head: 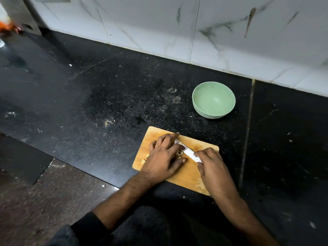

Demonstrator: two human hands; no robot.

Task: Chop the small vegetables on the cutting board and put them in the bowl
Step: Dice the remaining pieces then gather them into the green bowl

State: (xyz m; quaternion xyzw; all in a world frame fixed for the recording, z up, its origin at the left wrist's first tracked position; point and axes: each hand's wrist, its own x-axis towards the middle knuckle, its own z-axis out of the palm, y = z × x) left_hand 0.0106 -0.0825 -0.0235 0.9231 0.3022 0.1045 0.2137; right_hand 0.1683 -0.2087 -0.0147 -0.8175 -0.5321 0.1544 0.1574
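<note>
Chopping underway, I'd say: my right hand (215,170) grips the knife (189,153), my left hand (166,156) lies flat-fingered over pale vegetable pieces (180,154) on the cutting board (188,176). Green bowl (213,100) nearby looks empty, transfer not started.

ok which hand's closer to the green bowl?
Right. The right hand sits on the cutting board just below the green bowl, gripping the knife; the left hand lies further left.
</note>
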